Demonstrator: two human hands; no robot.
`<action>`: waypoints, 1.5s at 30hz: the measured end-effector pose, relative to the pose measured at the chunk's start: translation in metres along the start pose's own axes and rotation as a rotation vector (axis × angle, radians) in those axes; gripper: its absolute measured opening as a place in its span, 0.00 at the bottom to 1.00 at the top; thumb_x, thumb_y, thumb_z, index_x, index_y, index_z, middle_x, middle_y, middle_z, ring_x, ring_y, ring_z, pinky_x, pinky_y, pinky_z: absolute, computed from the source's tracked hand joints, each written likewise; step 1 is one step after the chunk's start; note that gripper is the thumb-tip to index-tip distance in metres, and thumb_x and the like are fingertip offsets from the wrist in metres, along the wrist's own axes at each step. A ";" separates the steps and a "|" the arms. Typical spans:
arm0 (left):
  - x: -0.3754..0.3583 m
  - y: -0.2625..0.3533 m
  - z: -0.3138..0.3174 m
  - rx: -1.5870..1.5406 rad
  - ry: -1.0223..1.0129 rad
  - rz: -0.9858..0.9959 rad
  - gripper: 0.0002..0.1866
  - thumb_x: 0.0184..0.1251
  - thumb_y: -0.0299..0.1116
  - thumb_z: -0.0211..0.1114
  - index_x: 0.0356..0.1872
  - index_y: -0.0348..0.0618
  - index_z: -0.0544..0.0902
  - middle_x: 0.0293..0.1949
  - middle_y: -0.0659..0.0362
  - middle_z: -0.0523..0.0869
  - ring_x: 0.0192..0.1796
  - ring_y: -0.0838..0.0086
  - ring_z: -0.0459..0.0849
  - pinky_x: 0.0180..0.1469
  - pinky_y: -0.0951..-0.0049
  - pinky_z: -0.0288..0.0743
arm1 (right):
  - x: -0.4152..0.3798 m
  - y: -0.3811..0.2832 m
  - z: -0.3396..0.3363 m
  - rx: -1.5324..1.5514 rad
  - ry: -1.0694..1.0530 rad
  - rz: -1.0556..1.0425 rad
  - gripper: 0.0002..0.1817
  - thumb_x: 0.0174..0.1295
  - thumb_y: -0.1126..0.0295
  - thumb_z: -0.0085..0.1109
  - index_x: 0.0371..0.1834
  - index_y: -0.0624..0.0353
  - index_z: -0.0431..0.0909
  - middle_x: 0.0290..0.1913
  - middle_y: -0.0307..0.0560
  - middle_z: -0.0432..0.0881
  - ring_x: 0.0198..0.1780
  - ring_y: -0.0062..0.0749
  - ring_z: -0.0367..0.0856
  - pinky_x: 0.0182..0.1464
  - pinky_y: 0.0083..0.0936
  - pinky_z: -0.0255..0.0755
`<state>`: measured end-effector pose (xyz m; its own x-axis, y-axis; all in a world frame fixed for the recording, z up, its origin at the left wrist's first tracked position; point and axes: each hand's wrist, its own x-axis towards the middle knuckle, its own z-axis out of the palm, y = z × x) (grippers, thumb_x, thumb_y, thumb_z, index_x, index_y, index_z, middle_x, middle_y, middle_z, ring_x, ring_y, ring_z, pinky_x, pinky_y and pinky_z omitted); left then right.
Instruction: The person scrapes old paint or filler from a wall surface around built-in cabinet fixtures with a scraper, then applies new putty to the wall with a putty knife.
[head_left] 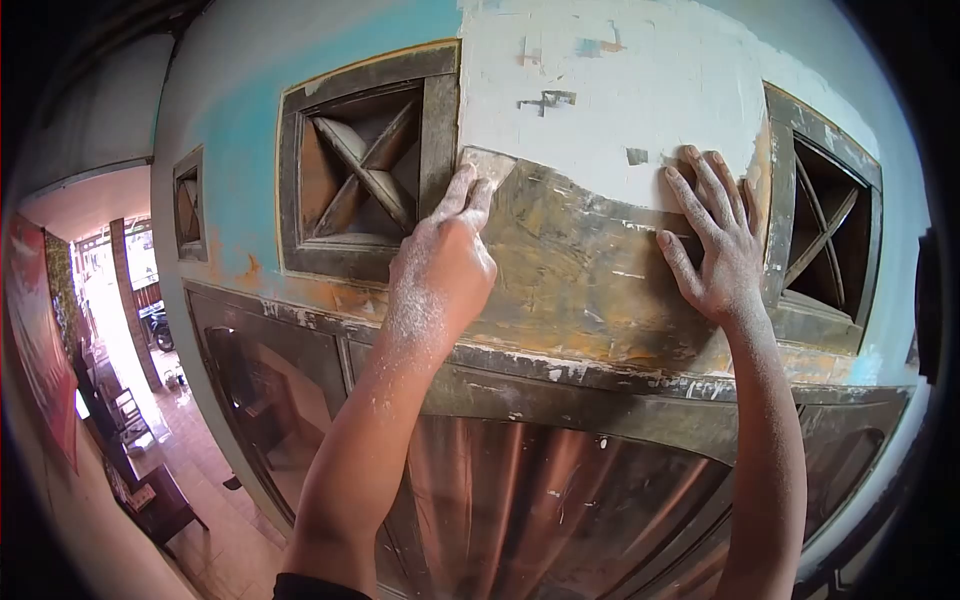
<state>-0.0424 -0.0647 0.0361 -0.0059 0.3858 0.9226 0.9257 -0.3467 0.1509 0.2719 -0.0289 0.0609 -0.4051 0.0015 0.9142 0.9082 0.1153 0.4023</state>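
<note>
My left hand point(445, 245), dusted with white powder, is closed around a flat scraper point(493, 172). Two fingers press along its pale blade, which lies against the wall beside the left vent frame. The handle is hidden in my palm. My right hand point(718, 245), also dusty, rests on the wall with its fingers spread and nothing in it. Between my hands runs the wavy border where white coating point(620, 100) above meets a bare, brown and yellowish patch point(570, 265) below.
Wooden vent frames with crossed slats flank the patch, one on the left point(365, 160) and one on the right point(825, 225). Below is a dark wooden ledge point(600, 375) with white flecks, over glass panes with a reddish curtain point(560, 500). A chair point(165, 505) stands far left.
</note>
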 end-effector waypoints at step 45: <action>0.009 -0.008 -0.008 0.025 0.020 0.053 0.30 0.69 0.22 0.54 0.73 0.44 0.78 0.78 0.52 0.73 0.67 0.47 0.81 0.68 0.55 0.78 | 0.000 0.001 0.002 -0.016 0.022 -0.005 0.35 0.73 0.48 0.59 0.82 0.38 0.68 0.87 0.39 0.60 0.88 0.40 0.52 0.87 0.49 0.39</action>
<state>-0.0532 -0.0655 0.0456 0.0357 0.3505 0.9359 0.9342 -0.3443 0.0933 0.2724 -0.0272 0.0608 -0.4073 -0.0213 0.9131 0.9079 0.0996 0.4073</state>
